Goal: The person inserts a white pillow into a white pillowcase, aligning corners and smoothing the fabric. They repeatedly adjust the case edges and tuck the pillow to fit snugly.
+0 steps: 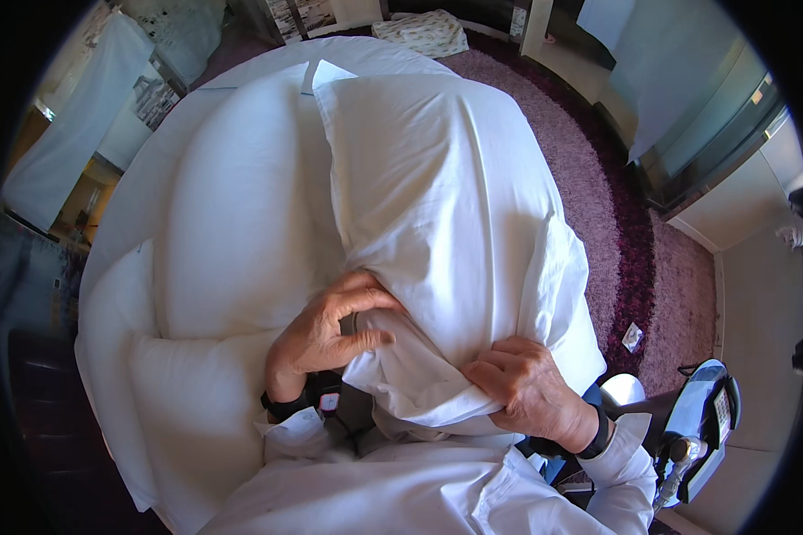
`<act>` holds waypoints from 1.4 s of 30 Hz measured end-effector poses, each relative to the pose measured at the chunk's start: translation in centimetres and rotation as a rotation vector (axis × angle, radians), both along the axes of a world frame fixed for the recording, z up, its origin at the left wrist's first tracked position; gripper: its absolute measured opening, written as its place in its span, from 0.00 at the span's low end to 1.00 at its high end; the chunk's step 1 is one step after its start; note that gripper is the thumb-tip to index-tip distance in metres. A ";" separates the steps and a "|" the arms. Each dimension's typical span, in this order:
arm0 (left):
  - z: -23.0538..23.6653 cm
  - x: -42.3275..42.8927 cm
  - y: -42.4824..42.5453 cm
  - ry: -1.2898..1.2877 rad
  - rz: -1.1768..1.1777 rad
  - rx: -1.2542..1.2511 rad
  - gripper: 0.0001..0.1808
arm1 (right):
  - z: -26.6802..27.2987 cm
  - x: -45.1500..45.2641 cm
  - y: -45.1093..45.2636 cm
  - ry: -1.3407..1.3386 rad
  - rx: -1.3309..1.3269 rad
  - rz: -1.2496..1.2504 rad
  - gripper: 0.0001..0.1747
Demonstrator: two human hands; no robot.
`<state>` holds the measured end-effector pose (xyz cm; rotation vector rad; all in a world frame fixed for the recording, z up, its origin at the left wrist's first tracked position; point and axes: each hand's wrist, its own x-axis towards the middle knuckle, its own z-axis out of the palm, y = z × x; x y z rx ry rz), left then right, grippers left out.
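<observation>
A white pillow in a white pillowcase (408, 180) lies lengthwise before me on the round bed, its cloth creased and its near end bunched up. My right hand (535, 388) is closed on the gathered near edge of the pillowcase. At the left side of this opening, my left hand (331, 328) touches the cloth, its thumb spread apart from the fingers. A loose flap (401, 348) of the cloth lies between the two hands. What is inside the case is mostly hidden.
More white pillows (234, 200) lie on the left of the bed, with another pillow (194, 374) nearer. A purple carpet (575, 147) curves around the bed. A telephone (706, 408) stands at lower right. Patterned cloth (421, 33) lies beyond the bed, and a small crumpled wrapper (632, 337) on the carpet.
</observation>
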<state>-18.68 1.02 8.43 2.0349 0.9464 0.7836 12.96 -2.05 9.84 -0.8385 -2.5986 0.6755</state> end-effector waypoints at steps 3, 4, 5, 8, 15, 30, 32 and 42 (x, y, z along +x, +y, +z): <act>-2.0 0.0 -0.9 0.099 0.210 0.021 0.19 | -0.5 -0.2 -0.6 -0.036 0.002 0.009 0.17; -2.3 -0.1 -1.2 0.193 0.238 0.019 0.19 | -0.5 -0.1 -0.8 -0.057 -0.005 0.002 0.16; -2.7 -0.2 -1.4 0.214 0.248 0.022 0.20 | -0.6 0.1 -1.0 -0.066 0.009 0.007 0.16; -3.2 0.1 -1.9 0.270 0.259 0.018 0.25 | -0.4 0.8 -1.6 -0.088 -0.006 -0.020 0.15; -3.6 1.6 -3.1 0.219 0.280 -0.001 0.28 | -0.5 2.0 -3.1 -0.132 0.079 -0.075 0.20; -4.2 1.6 -5.2 0.250 0.284 0.066 0.22 | -0.9 1.7 -4.4 -0.004 0.108 -0.127 0.29; -4.5 1.6 -5.1 0.260 0.281 0.077 0.21 | -0.9 1.3 -3.8 0.013 0.064 -0.137 0.25; -5.8 0.2 -9.4 0.234 0.275 -0.270 0.30 | -4.6 -3.9 -4.1 -0.050 0.133 0.142 0.08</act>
